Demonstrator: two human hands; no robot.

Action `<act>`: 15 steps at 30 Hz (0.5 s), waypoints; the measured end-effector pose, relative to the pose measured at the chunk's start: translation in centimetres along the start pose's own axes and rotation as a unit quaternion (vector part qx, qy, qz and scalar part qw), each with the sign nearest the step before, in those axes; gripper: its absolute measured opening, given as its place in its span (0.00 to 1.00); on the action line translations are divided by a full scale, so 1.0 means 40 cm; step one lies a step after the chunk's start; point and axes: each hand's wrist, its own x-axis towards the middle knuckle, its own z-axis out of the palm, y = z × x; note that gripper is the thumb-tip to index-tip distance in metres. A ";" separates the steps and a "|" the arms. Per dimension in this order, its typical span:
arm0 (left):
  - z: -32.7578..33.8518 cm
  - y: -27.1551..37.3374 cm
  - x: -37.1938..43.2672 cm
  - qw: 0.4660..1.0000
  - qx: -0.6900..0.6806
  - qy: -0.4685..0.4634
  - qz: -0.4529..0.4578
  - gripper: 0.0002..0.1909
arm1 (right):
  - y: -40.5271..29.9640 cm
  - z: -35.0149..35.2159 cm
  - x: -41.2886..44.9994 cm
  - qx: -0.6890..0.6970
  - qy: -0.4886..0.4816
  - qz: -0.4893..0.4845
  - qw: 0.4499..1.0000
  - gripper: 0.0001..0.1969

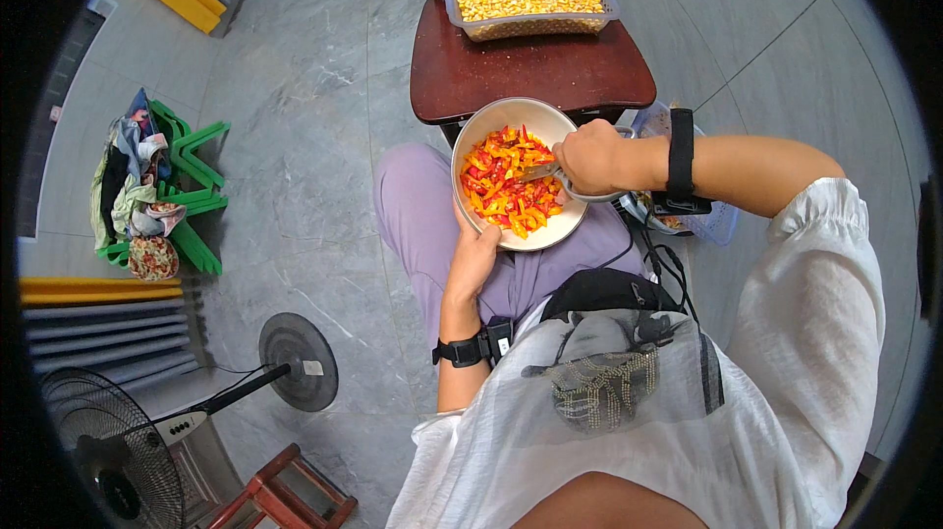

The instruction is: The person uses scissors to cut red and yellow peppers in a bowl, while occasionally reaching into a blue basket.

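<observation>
A white round bowl point(549, 234) rests over my lap, tilted slightly. Red and orange chili peppers point(508, 175), many in cut pieces, fill its lower part. My left hand point(473, 253) grips the bowl's near left rim, thumb on top. In my right hand point(595, 159) are scissors point(544, 172), their large handles around my fingers. The blades point left into the peppers; their tips are partly hidden among the pieces.
Ahead stands a dark red wooden chair point(530, 76) bearing a plastic basket point(530, 29) of corn kernels. A plastic basket point(718, 223) sits on the floor at right. Leftward are a green rack point(195, 160) with clothes, a standing fan point(110, 448) and a wooden stool point(291, 492).
</observation>
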 end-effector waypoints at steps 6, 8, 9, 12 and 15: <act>0.000 0.005 0.001 1.000 0.010 -0.005 0.005 0.36 | 0.021 0.022 -0.011 0.018 0.018 -0.055 0.998 0.23; 0.001 0.013 -0.001 1.000 0.019 -0.006 0.003 0.36 | 0.029 0.026 -0.017 0.028 0.032 -0.054 0.998 0.27; 0.002 0.016 -0.003 1.000 0.024 -0.005 0.001 0.36 | 0.033 0.027 -0.021 0.032 0.029 -0.050 0.998 0.29; 0.004 0.019 -0.005 1.000 0.017 0.001 -0.005 0.35 | 0.053 0.015 -0.044 0.049 0.035 -0.035 0.998 0.32; 0.004 0.013 -0.005 1.000 0.008 0.003 -0.009 0.35 | 0.072 -0.013 -0.068 0.059 -0.029 0.000 0.998 0.37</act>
